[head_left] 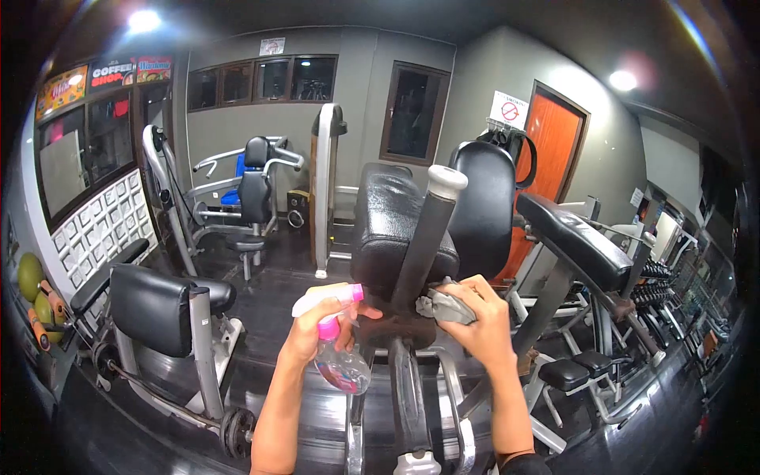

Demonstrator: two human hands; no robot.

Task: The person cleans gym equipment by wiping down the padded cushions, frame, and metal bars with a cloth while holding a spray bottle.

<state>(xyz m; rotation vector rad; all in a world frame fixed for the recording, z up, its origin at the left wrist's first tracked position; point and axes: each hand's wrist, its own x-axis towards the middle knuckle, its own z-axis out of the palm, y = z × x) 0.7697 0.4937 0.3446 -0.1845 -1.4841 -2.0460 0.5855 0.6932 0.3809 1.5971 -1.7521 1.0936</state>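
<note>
My left hand (305, 328) is wrapped round the neck of a clear spray bottle (342, 368) with a pink and white trigger head, its nozzle facing right. A grey cloth (447, 305) is bunched in my right hand (483, 313), close against the lower part of an upright padded bar (423, 245) with a pale end cap. Behind that bar is a black padded cushion (388, 214) of the exercise machine, glossy on top. Below my hands runs the machine's metal post (408, 396).
A tall black backrest (481, 210) stands behind the bar. Another padded machine (578, 237) is at right, near a dumbbell rack (653, 289). At left are a padded bench (150, 309) and a barbell (166, 404). An orange door (546, 142) is at the back.
</note>
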